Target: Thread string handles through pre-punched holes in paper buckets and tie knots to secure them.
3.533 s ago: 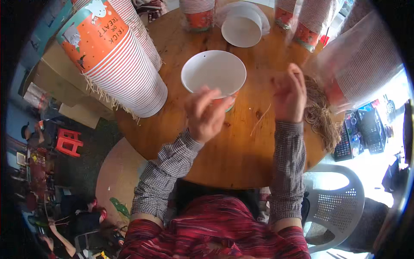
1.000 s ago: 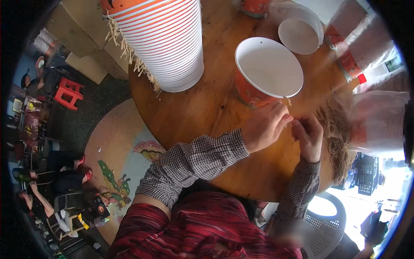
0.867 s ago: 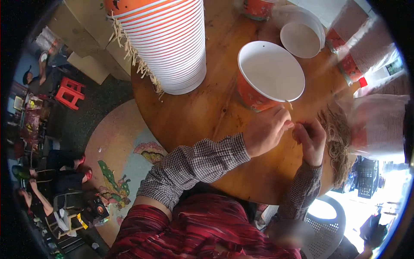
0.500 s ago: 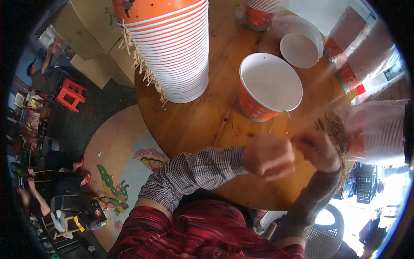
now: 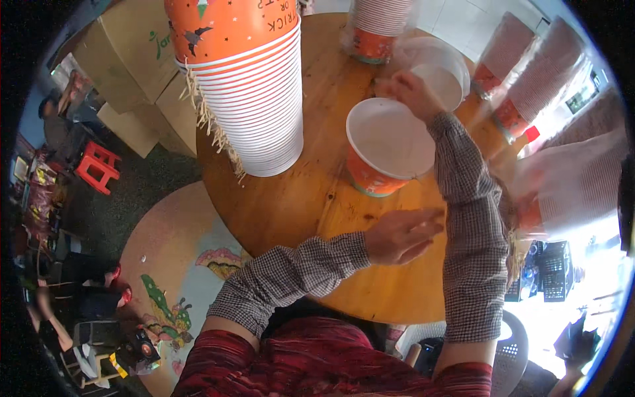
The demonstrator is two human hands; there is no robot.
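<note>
My right hand [image 5: 409, 91] reaches out to twelve o'clock, its grip narrow at the rim of a clear plastic lid [image 5: 442, 66] that sits over a white bowl further back; whether the fingers actually pinch the lid I cannot tell, the hand is blurred. My left hand [image 5: 401, 235] rests low at six o'clock on the round wooden worktop [image 5: 311, 198], fingers loosely open and holding nothing. Between the two hands, at about one o'clock from the left one, stands the open orange paper tub [image 5: 387, 147] with its white inside, upright and apart from both hands.

I judge the main risk to be my right forearm: it passes just beside the tub's far rim, and a careless pull back could clip it and tip it. The thin lid could also slip from so light a hold.

At ten o'clock a tall nested stack of orange tubs [image 5: 248, 79] carries dark printed figures and white bands, with straw-coloured fringe hanging down its left side. A shorter stack in clear wrap [image 5: 377, 30] stands at twelve o'clock. At two o'clock sleeves of red-and-white striped cups [image 5: 549, 79] lie wrapped in plastic. Brown cardboard boxes [image 5: 135, 73] with a green mark sit beyond the worktop at ten o'clock
</note>
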